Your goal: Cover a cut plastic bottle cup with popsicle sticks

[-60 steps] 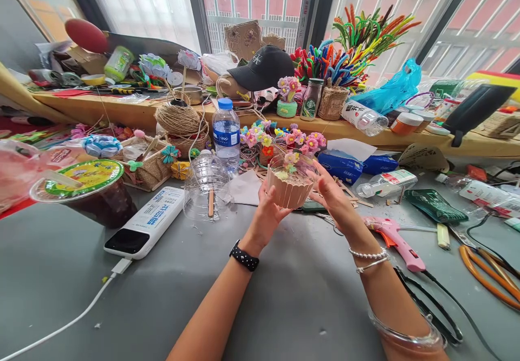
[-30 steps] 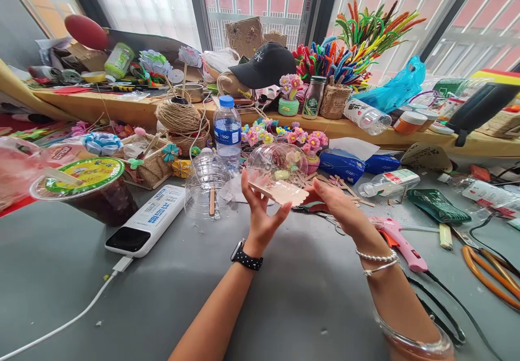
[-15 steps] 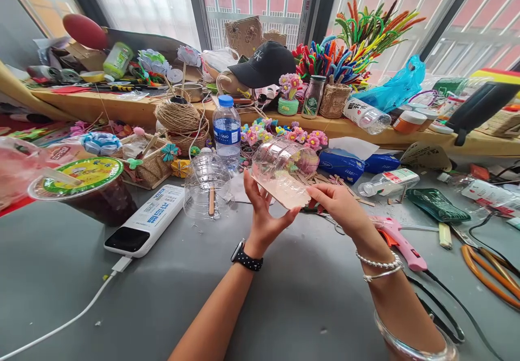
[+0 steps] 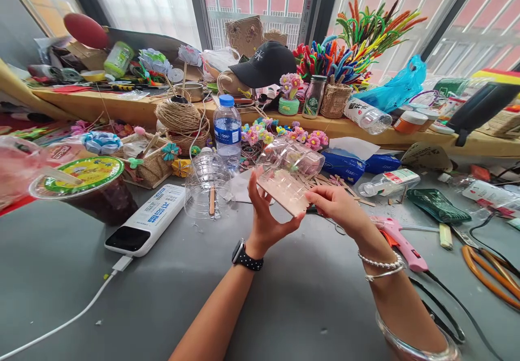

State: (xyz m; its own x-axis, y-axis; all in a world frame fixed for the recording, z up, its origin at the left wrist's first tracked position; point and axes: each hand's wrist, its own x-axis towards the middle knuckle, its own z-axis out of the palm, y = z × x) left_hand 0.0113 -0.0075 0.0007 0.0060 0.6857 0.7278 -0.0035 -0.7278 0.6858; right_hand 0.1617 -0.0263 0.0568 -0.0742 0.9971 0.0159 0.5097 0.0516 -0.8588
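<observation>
Over the table I hold up a pale flat panel [image 4: 281, 190] that looks made of craft sticks, with a cut clear plastic bottle piece [image 4: 294, 158] along it. My left hand [image 4: 266, 223] grips the panel from below, thumb at the near corner and fingers behind the left edge. My right hand [image 4: 339, 205] pinches the right edge, where panel and plastic meet; the exact contact is hidden. Left of my hands lies another cut clear bottle [image 4: 199, 179] with a craft stick [image 4: 212, 201] on it. A pink glue gun [image 4: 402, 242] rests beside my right forearm.
A power bank [image 4: 146, 223] with a white cable and a sealed drink cup [image 4: 93, 190] stand left. Behind are a water bottle [image 4: 227, 133], twine [image 4: 179, 117] and tissue packs [image 4: 341, 165]. Orange-handled scissors [image 4: 483, 274] and a bottle [image 4: 390, 182] lie right.
The panel and bottle piece have tilted and shifted slightly right, so the right end dips and more of the panel's face shows. Both hands keep hold of it.
</observation>
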